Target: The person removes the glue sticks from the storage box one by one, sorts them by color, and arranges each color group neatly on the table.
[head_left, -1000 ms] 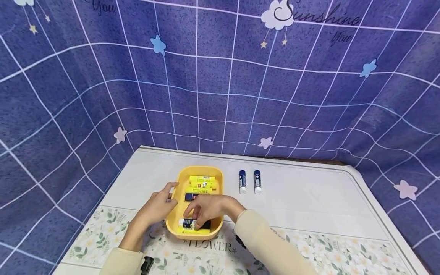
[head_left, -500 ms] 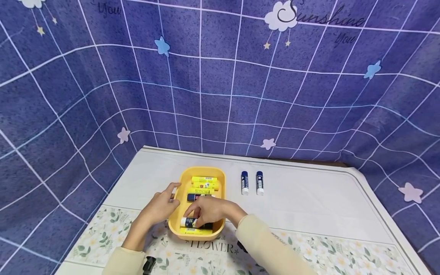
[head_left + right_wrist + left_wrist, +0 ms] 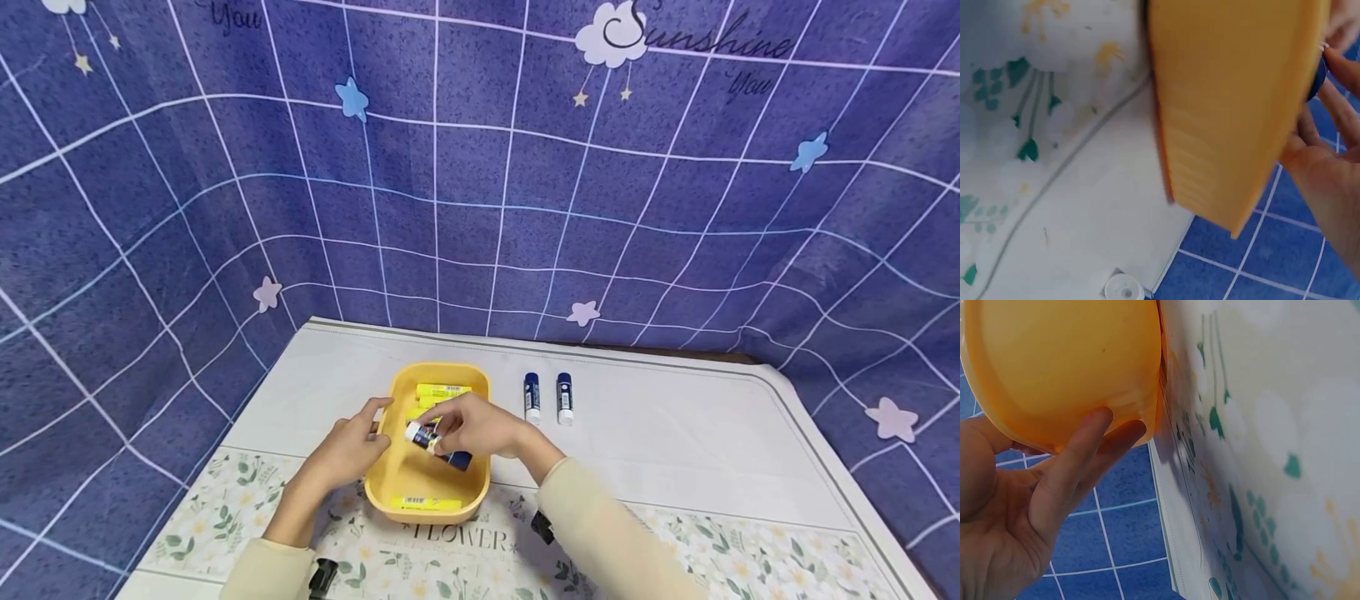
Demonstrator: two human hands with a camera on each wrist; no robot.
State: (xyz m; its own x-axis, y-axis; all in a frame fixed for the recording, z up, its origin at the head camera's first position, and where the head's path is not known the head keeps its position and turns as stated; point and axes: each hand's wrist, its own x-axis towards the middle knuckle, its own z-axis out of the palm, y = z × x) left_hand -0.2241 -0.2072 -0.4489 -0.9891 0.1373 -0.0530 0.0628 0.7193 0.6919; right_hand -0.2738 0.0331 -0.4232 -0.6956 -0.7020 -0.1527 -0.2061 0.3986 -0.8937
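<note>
In the head view my right hand [image 3: 480, 427] pinches a navy glue stick with a white end [image 3: 438, 445], held slantwise over the middle of the yellow tray [image 3: 375, 492]. Its dark blue end [image 3: 1317, 80] shows past the tray's rim in the right wrist view. My left hand [image 3: 347, 448] grips the tray's left rim, thumb at the inner side; in the left wrist view its fingers [image 3: 1072, 456] lie against the outer wall. Several yellow sticks [image 3: 444, 390] lie at the tray's far end, partly hidden by the right hand. One yellow stick [image 3: 427, 503] lies along the near end.
Two navy glue sticks with white ends, a left one [image 3: 532, 396] and a right one [image 3: 565, 398], lie side by side on the table right of the tray. A floral cloth [image 3: 720, 550] covers the near tabletop. A blue grid curtain [image 3: 465, 208] hangs behind and at the sides.
My right hand has lifted the navy glue stick from beside the near yellow stick and moved it toward the tray's middle, tilting it. The left hand stays on the rim.
</note>
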